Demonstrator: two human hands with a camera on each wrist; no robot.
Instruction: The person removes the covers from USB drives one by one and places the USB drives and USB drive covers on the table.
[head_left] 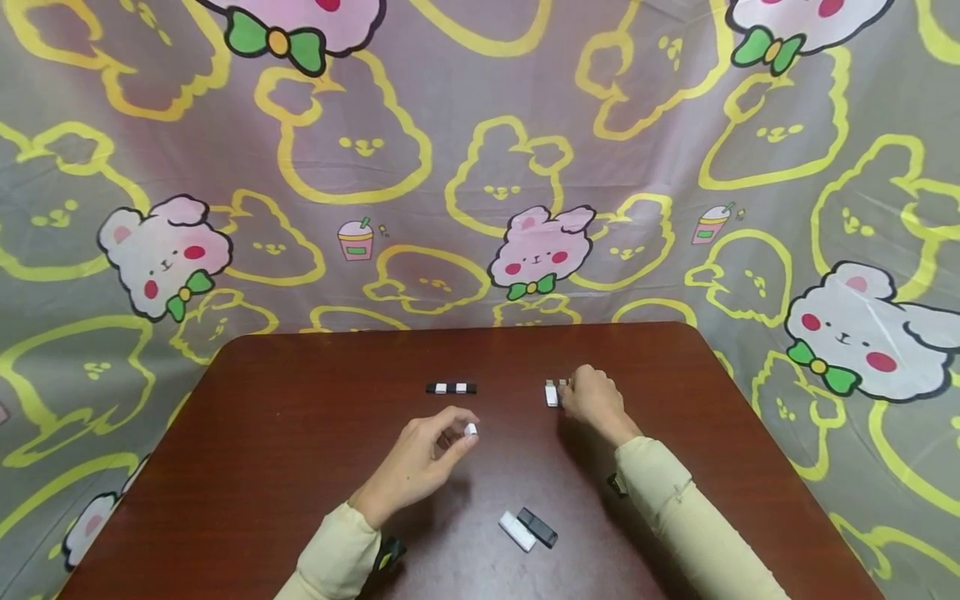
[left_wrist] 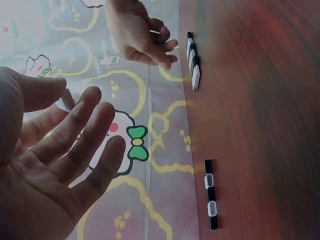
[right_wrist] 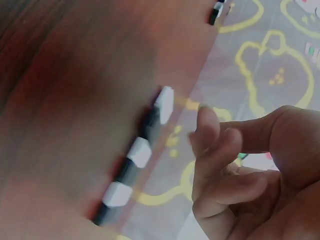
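My left hand point(head_left: 416, 462) pinches a small white cap point(head_left: 471, 429) between thumb and fingertips, raised over the table. In the left wrist view, the other fingers spread away from that cap point(left_wrist: 67, 100). My right hand point(head_left: 596, 402) is by a row of black and white USB sticks point(head_left: 551, 393), whose metal plugs point to the back and whose right part it hides. Its fingers curl loosely beside the row in the right wrist view, where I see nothing held. A line of alternating black and white caps point(head_left: 452, 388) stands to the left.
Closer to me lie a white stick point(head_left: 517, 532) and a black stick point(head_left: 538, 527), side by side and slanted. They rest on a dark brown table point(head_left: 315, 442). Behind its far edge hangs a patterned curtain point(head_left: 465, 167).
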